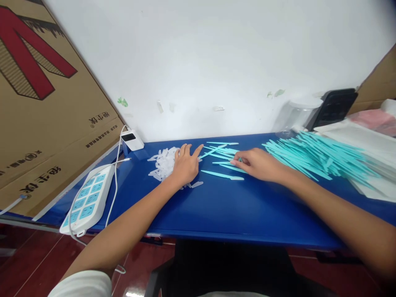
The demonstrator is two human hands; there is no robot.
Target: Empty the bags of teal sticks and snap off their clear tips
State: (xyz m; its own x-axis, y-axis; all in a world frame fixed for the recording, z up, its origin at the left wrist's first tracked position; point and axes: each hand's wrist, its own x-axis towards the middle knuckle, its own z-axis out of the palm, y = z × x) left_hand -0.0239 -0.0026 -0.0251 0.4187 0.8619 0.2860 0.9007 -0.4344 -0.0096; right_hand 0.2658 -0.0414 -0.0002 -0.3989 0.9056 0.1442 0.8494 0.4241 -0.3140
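Note:
My left hand (185, 165) lies with fingers spread on a pile of small translucent plastic caps (163, 163). Its index finger and thumb point toward several slim turquoise eyebrow razors (219, 175), loosely laid out between my hands. One razor slants up from beside the left thumb across the others. My right hand (255, 163) is closed, thumb and fingertips pinched at the near ends of these razors. It appears to grip one eyebrow razor (227, 166), though its end is hidden by the fingers. A large heap of the same razors (321, 159) spreads behind my right wrist.
At the left, a white power strip (89, 200) and its cable lie on the blue table (216, 214). Beyond them are a small white device (132, 140) and a big cardboard box (55, 111). A clear container (298, 113) and a dark phone-like object (335, 107) stand at back right.

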